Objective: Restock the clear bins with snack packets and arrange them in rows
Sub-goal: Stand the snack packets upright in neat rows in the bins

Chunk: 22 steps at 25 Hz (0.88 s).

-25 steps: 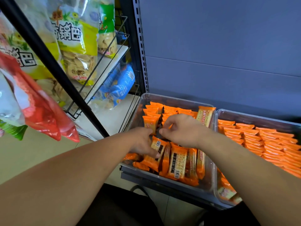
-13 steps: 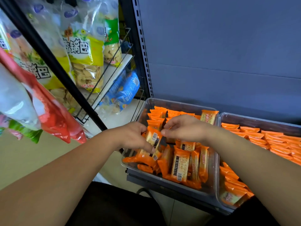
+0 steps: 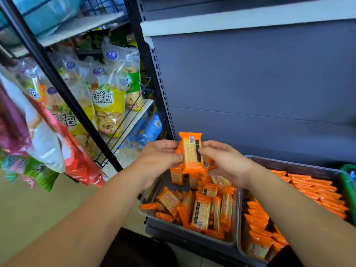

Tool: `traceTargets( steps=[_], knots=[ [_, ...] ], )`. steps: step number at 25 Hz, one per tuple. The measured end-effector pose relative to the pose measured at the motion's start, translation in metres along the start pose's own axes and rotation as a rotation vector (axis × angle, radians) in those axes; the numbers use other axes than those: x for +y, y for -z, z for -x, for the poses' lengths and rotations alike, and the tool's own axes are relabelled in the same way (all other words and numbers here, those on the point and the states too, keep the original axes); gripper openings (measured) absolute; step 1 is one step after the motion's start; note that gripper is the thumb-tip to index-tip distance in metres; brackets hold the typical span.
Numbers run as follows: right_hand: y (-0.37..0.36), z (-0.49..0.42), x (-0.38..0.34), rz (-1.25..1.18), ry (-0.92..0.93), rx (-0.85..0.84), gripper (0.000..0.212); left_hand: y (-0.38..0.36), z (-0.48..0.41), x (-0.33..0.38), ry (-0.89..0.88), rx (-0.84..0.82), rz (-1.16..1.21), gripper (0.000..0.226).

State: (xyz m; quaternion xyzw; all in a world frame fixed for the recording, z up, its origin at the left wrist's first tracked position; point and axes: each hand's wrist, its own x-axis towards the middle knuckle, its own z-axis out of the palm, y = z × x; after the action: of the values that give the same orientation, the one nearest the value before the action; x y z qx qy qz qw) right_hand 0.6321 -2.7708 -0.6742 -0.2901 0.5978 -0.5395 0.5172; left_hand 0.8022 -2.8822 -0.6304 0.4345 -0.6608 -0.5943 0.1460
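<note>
Holding a small stack of orange cracker packets [image 3: 191,151] upright above the rear of the clear bin [image 3: 165,181], the left hand [image 3: 159,160] and right hand [image 3: 227,162] each pinch one side between thumb and fingers, apparently to square the edges so the stack can go down as one row. Below it, inside that bin, loose packets [image 3: 202,211] lean at mixed angles and part of the floor shows bare, so arranging is judged unfinished. Just right of that bin, a second bin [image 3: 289,165] already carries tidy rows.
</note>
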Motion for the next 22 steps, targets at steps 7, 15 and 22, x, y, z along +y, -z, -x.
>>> traceTargets(
  steps=[7, 15, 22],
  knots=[
    [-0.001, -0.009, 0.003, -0.034, 0.080, 0.163, 0.024, -0.002, -0.014, -0.003, -0.078, -0.066, -0.177, 0.012],
    [0.001, -0.030, 0.010, -0.016, -0.141, 0.158, 0.038, 0.036, -0.038, -0.017, -0.068, -0.112, -0.173, 0.014],
    [0.009, -0.040, 0.019, -0.264, -0.139, 0.348, 0.024, 0.026, -0.049, -0.015, -0.141, 0.065, -0.062, 0.035]
  ],
)
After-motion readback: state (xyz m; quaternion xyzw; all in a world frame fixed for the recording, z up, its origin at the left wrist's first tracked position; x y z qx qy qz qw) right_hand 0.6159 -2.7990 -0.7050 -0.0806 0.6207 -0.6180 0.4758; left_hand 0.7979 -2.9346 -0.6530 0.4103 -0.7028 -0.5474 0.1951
